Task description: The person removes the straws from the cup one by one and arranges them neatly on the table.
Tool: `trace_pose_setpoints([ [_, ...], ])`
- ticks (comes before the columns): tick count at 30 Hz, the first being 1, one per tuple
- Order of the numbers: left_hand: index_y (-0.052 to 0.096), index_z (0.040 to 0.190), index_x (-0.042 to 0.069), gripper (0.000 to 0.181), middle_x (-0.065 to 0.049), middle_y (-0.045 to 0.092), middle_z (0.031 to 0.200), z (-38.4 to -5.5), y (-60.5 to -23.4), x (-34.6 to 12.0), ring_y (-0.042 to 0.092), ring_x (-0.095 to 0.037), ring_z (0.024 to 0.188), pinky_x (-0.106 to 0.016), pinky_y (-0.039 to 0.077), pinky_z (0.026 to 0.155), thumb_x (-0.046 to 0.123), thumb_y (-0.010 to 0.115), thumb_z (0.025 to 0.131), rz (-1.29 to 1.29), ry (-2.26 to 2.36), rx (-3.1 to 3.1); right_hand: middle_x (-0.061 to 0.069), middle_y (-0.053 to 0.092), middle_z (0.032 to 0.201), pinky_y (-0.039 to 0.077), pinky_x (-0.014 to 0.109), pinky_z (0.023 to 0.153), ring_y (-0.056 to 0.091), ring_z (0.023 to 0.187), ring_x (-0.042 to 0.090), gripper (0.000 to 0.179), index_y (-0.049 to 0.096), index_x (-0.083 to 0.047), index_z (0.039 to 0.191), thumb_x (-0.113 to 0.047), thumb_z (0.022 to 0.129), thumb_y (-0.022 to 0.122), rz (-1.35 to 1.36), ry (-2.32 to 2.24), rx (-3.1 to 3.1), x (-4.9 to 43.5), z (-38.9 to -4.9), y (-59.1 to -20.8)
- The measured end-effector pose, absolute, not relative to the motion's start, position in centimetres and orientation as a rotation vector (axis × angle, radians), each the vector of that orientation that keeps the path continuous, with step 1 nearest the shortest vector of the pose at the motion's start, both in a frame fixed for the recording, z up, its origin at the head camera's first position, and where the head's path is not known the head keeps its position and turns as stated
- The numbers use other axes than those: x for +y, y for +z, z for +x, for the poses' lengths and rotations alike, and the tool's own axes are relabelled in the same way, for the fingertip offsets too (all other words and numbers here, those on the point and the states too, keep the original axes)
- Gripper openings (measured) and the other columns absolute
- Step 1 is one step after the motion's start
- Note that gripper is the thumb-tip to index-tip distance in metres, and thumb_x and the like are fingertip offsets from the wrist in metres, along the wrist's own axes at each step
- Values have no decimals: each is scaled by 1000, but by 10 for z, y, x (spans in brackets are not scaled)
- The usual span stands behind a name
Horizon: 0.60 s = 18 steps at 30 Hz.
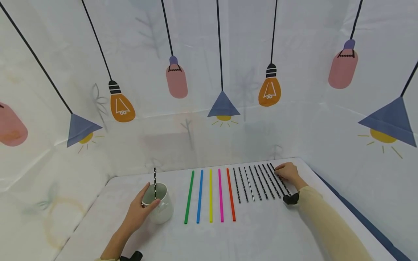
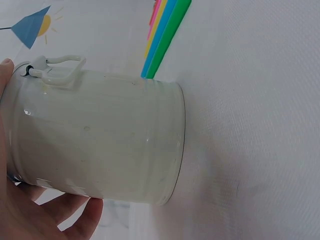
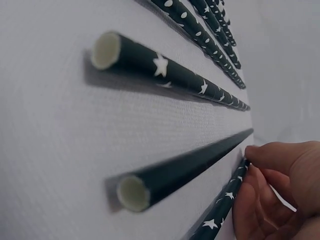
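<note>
My left hand [image 1: 138, 210] holds a pale jar [image 1: 163, 208] near its rim, fingers round the far side. A wire clasp [image 2: 60, 72] sticks out from the jar's side. One black-and-white patterned paper straw [image 1: 155, 177] stands upright in the jar, its lower end hidden. At the right end of a row of straws, my right hand [image 1: 288, 172] pinches the far end of a black paper straw with white stars [image 3: 225, 200] between thumb and fingers. Beside it lie a plain dark straw [image 3: 187, 162] and another star-patterned straw [image 3: 165, 70].
Between the hands lie green [image 1: 189, 197], blue [image 1: 200, 197], yellow [image 1: 210, 195], pink [image 1: 221, 195] and red [image 1: 230, 195] sticks, then several black-and-white straws [image 1: 241, 185]. A white cloth covers the table [image 1: 202, 243]. Behind hangs a white curtain [image 1: 202, 145] with printed lamps.
</note>
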<state>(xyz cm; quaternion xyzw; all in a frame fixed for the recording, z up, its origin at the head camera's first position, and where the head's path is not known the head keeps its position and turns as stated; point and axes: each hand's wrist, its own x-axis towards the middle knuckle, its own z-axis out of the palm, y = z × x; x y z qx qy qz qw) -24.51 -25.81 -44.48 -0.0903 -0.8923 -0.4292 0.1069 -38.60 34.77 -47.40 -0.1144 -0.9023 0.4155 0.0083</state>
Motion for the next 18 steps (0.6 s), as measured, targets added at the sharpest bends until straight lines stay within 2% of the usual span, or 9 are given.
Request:
trace_pose_setpoints([
  [13, 23, 155, 10, 79, -24, 33, 150, -244, -444, -258, 42, -45, 127, -57, 44, 93, 36, 66, 93, -266, -1273, -2622, 15, 65, 90, 51, 28, 57, 58, 70, 19, 33, 66, 9, 111, -14, 87, 68, -342, 1305, -2805, 350, -382, -473],
  [18, 23, 154, 9, 80, -24, 33, 150, -244, -445, -258, 43, -45, 126, -57, 44, 92, 36, 66, 93, -263, -1273, -2620, 12, 64, 84, 49, 28, 56, 56, 66, 18, 34, 65, 10, 112, -14, 88, 68, -344, 1320, -2793, 351, -380, -475],
])
